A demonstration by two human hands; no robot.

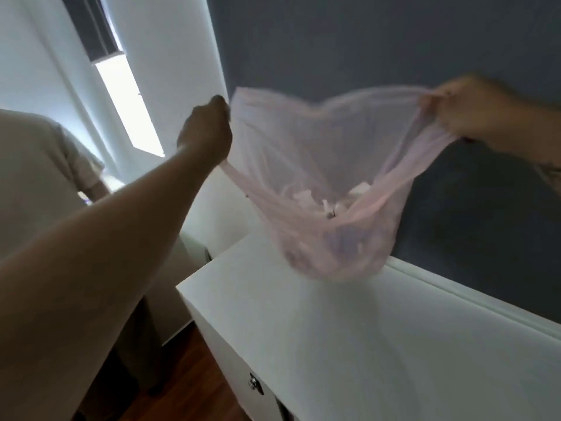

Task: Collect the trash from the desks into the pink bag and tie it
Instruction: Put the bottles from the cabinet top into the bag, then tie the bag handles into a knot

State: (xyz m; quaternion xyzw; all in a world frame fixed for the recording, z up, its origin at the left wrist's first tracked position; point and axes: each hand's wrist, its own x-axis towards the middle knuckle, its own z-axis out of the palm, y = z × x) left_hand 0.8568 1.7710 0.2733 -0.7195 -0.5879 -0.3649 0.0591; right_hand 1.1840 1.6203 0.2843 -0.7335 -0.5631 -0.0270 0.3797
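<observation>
With my left hand (206, 132) fisted on the rim at nine o'clock and my right hand (464, 112) pinching it at three, the pink bag (318, 183) hangs over the white desk (349, 344), trash (328, 205) apparently collected, tying still undone.

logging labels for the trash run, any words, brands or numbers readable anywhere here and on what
None can be read.
Pink bag, held open by the left hand and right hand: no print visible.
Trash inside it: pale scraps, too blurred to show any text.
White desk: plain, no label.
Right forearm: a dark marking at the frame edge, too blurred to read.
</observation>
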